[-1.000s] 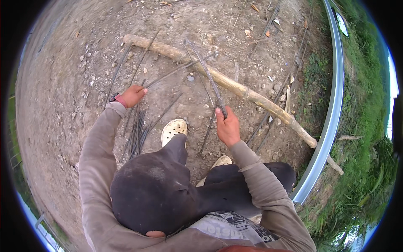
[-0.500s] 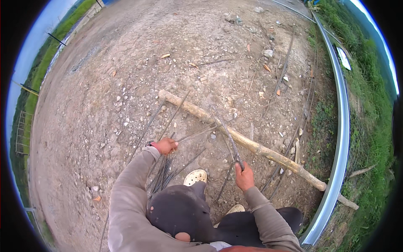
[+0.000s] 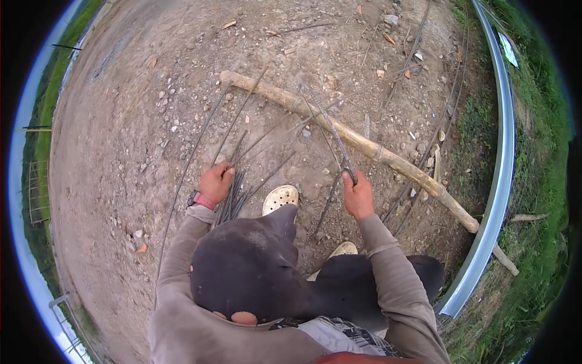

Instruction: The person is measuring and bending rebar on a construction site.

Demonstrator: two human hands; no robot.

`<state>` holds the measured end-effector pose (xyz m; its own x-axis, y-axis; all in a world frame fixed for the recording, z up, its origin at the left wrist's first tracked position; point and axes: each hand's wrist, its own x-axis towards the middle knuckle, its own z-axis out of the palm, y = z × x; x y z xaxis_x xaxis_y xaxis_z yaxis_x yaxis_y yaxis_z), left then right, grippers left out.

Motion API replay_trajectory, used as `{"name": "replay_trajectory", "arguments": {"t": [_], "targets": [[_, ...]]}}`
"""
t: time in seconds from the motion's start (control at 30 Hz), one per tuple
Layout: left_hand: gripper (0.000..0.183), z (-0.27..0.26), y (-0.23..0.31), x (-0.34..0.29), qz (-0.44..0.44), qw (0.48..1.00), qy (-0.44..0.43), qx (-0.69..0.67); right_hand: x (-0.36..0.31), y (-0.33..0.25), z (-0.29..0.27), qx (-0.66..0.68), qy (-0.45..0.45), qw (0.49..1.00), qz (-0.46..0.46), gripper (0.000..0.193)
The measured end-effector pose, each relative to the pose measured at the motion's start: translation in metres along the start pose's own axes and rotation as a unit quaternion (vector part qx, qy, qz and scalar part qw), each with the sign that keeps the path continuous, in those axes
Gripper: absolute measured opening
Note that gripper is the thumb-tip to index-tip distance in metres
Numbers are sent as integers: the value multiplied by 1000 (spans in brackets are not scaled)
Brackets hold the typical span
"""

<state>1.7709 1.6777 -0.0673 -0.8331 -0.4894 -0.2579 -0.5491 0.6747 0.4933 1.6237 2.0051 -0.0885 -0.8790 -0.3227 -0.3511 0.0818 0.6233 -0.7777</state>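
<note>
Thin metal rod [image 3: 307, 122] is pinched in the left hand [image 3: 216, 182], between the thumb and the curled fingers, and slants away toward the upper middle of the frame. That hand is left of centre, its forearm rising from the lower left and its elbow slightly bent; the strands beyond its fingertips look blurred, so whether it holds one or more cannot be told. A wristwatch [image 3: 193, 197] and a red band [image 3: 205, 201] circle the wrist.

Right of centre, the right hand [image 3: 357, 194] is closed around the lower end of a dark, thicker bar [image 3: 333, 130], thumb along its side, with the forearm angled in from the lower right. The bar runs up and leftward from the fist, crossing in front of a bamboo pole [image 3: 388, 156]; a thinner strand shows just left of it.

Just beside and below the left hand, a bundle of rods [image 3: 228, 203] lies on the dirt, and longer rods stretch along the ground to its left and above it. A cream clog [image 3: 280, 197] rests between the two hands. Farther out, the pole crosses diagonally from upper centre to lower right, where it meets a metal channel [image 3: 502, 182] bordering the grass [image 3: 542, 158].
</note>
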Motion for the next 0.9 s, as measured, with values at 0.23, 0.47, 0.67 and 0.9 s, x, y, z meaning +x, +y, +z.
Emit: {"name": "replay_trajectory", "arguments": {"t": [0.23, 0.47, 0.67, 0.9], "targets": [[23, 13, -11, -1, -25, 999, 43, -16, -11, 18, 7, -32, 37, 999, -6, 40], [43, -36, 110, 119, 131, 949, 224, 180, -14, 2, 4, -32, -14, 999, 39, 46], [45, 100, 136, 111, -127, 916, -306, -226, -6, 15, 6, -39, 5, 999, 38, 44], [38, 162, 93, 128, -18, 994, -91, -50, -2, 4, 6, -42, -21, 998, 33, 43]]}}
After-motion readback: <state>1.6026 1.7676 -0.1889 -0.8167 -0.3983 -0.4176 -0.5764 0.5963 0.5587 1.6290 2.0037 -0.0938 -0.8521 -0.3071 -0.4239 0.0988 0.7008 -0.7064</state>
